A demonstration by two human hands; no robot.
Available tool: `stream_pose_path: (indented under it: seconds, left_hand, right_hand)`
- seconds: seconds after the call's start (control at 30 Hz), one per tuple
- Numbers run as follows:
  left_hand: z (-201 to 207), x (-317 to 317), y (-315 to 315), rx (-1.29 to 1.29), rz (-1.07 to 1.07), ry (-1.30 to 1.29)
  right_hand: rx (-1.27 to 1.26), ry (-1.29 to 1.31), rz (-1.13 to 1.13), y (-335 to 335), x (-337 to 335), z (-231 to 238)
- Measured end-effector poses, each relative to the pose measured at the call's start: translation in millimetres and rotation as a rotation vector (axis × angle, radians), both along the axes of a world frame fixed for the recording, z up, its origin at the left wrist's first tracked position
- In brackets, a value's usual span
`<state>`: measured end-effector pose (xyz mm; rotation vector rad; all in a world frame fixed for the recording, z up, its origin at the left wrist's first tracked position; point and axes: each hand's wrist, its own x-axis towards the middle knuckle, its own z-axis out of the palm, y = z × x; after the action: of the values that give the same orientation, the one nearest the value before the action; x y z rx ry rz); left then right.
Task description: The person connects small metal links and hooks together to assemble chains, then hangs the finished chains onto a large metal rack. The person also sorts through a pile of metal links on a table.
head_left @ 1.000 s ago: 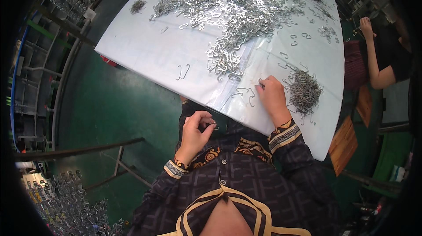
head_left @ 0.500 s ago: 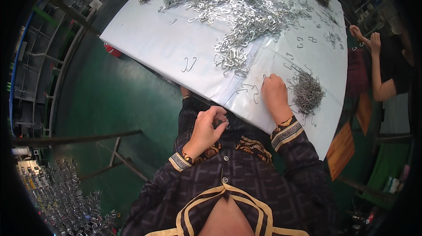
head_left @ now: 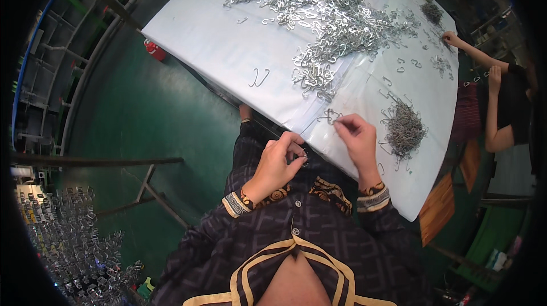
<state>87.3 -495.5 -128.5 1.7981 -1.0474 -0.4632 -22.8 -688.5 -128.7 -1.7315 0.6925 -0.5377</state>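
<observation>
My right hand (head_left: 358, 138): shifted left, farther from the wire pile (head_left: 405, 130); fingertips now at the loose hooks (head_left: 330, 115) near the table (head_left: 216, 44) edge. Single hook (head_left: 381, 167) by my right cuff (head_left: 374, 198): newly uncovered. Co-worker's far hand (head_left: 450, 39): now at the table's right edge, previously off it. Red object (head_left: 154, 49), left: more in view.

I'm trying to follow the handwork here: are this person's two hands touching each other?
Apart: the head view plainly shows white tabletop between the left hand and the right hand.
</observation>
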Motion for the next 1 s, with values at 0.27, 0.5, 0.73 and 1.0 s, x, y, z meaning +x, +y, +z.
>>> stream_pose_path:
  seconds: [0.27, 0.5, 0.73, 1.0]
  left_hand:
    - [15, 1, 0, -0.004, 0.032, 0.031]
    - [8, 0, 6, 0.053, 0.043, 0.014]
    - [28, 30, 13, 0.089, -0.137, 0.043]
    - [-11, 54, -99, -0.015, -0.238, -0.564]
  right_hand:
    - [0.068, -0.188, 0.065, 70, -5, 9]
    - [-0.044, -0.182, 0.074, 78, -6, 2]
    - [-0.051, -0.232, 0.067, 82, -11, -5]
    - [-0.102, -0.259, 0.037, 83, -20, -10]
